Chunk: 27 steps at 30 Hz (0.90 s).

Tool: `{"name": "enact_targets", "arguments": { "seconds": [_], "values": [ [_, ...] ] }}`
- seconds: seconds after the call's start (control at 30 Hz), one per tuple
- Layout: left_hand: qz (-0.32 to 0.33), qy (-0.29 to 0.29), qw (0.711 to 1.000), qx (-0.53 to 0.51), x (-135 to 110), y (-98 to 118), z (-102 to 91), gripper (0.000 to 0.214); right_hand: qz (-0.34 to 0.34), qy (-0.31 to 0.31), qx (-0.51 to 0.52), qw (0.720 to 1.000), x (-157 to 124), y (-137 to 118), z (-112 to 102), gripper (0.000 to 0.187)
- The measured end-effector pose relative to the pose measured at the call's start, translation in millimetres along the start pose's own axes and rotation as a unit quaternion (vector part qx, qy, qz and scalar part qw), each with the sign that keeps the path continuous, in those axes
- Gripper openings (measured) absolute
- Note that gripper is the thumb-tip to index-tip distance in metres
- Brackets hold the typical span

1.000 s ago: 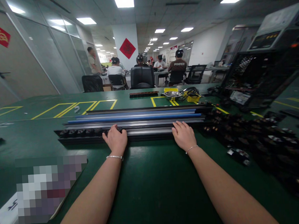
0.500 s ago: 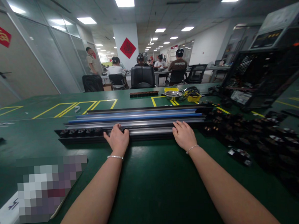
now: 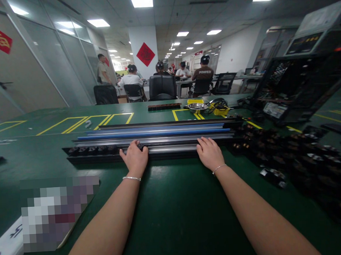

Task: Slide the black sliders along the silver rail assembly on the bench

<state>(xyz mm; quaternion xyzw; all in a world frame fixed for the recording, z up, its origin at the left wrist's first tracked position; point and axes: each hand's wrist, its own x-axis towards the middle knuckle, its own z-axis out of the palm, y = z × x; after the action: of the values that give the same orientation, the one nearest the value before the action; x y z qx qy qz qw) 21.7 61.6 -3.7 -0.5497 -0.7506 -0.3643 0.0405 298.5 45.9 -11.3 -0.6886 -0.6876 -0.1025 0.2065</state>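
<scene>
Both your hands are at the front rail (image 3: pixel 172 149), which lies crosswise on the green desk (image 3: pixel 179 219), straight ahead of you. Your left hand (image 3: pixel 134 158) rests over its middle, fingers bent across the top and thumb spread to the side; a black part shows just beside it, but you cannot tell whether the fingers grip it. Your right hand (image 3: pixel 210 152) lies near the rail's right end, fingers together and curled over the top; whether they clasp the rail or only press on it, you cannot tell. A row of black parts (image 3: pixel 92 150) sits in the rail to the left of your left hand. Behind it, more rails lie parallel, with a blue strip (image 3: pixel 156 134) among them. To your right spreads a heap (image 3: pixel 314 168) of dark parts, with a computer case (image 3: pixel 283 84) beyond. A metal bowl (image 3: pixel 198 107) stands farther back.
</scene>
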Motion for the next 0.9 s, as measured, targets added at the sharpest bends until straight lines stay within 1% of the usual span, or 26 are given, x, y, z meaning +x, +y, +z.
{"name": "enact_targets", "arguments": {
  "seconds": [0.13, 0.4, 0.6, 0.9],
  "values": [
    [0.012, -0.002, 1.000, 0.004, -0.6, 1.5, 1.3, 0.039, -0.003, 0.013, 0.010, 1.000, -0.5, 0.1, 0.3, 0.048],
    [0.011, -0.010, 1.000, 0.001, -0.6, 3.3, 0.8, 0.038, -0.005, 0.007, 0.007, 1.000, 0.3, 1.2, 1.0, 0.049],
    [0.024, -0.008, 1.000, -0.004, -1.4, 4.3, 1.0, 0.038, 0.002, -0.006, 0.007, 1.000, 0.3, 0.5, -0.9, 0.049],
    [0.030, -0.021, 0.999, 0.008, -2.3, 6.4, -2.0, 0.037, -0.004, -0.002, -0.010, 1.000, 0.5, -0.2, -0.9, 0.049]
  ]
}}
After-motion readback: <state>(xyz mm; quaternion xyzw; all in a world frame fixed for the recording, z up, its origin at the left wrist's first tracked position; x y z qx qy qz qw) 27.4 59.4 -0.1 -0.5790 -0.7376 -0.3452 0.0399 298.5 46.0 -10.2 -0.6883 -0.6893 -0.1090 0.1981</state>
